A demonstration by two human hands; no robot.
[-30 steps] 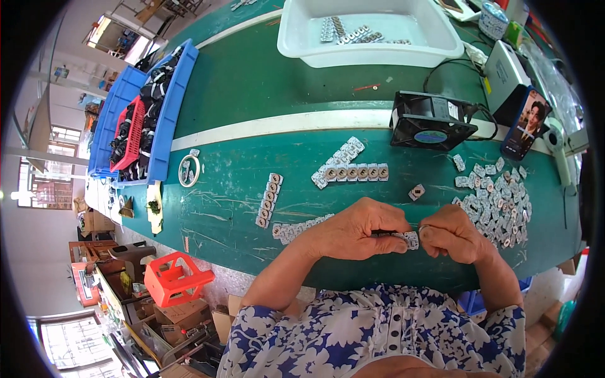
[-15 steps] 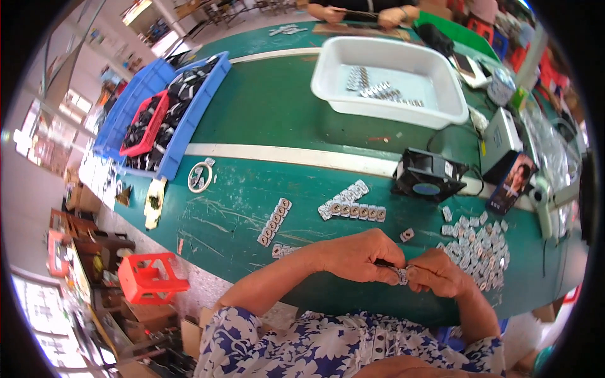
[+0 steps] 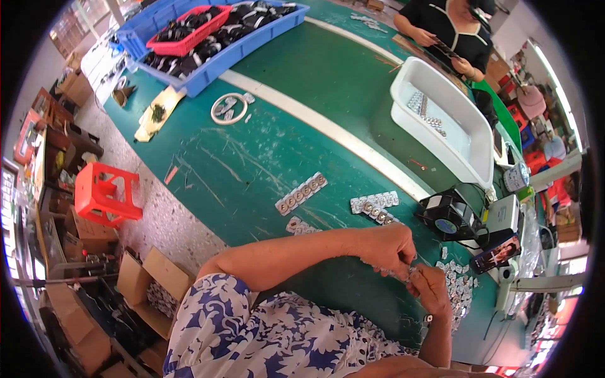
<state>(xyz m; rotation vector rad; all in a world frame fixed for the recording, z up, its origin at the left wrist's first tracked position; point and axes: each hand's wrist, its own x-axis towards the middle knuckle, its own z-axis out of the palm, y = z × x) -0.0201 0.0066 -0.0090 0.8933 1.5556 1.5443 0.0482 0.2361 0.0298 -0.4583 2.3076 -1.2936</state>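
My left hand (image 3: 389, 247) and my right hand (image 3: 430, 286) meet above the table's near side, both closed. Between them shows a short strip of small silvery-white pieces (image 3: 399, 272), gripped by the left fingers. The right fingertips pinch its end, around a small piece partly hidden by the thumb. A loose pile of similar small pieces (image 3: 459, 283) lies just right of the right hand. Beyond the left forearm lie a row of pieces with round brownish centres (image 3: 300, 193), a partly covered row (image 3: 301, 225), and two crossing rows (image 3: 376, 205).
A black fan (image 3: 449, 215) stands beyond my hands, beside a phone-like picture panel (image 3: 498, 253). A white tub (image 3: 403, 116) holds more rows. At the far left are a blue crate (image 3: 252, 47) of black items and a tape ring (image 3: 216, 112). Another person (image 3: 450, 38) works across the table.
The view has turned and shifted, so the table's things sit rotated in it. My hands remain together on the strip, with the right hand now tilted more upright below it.
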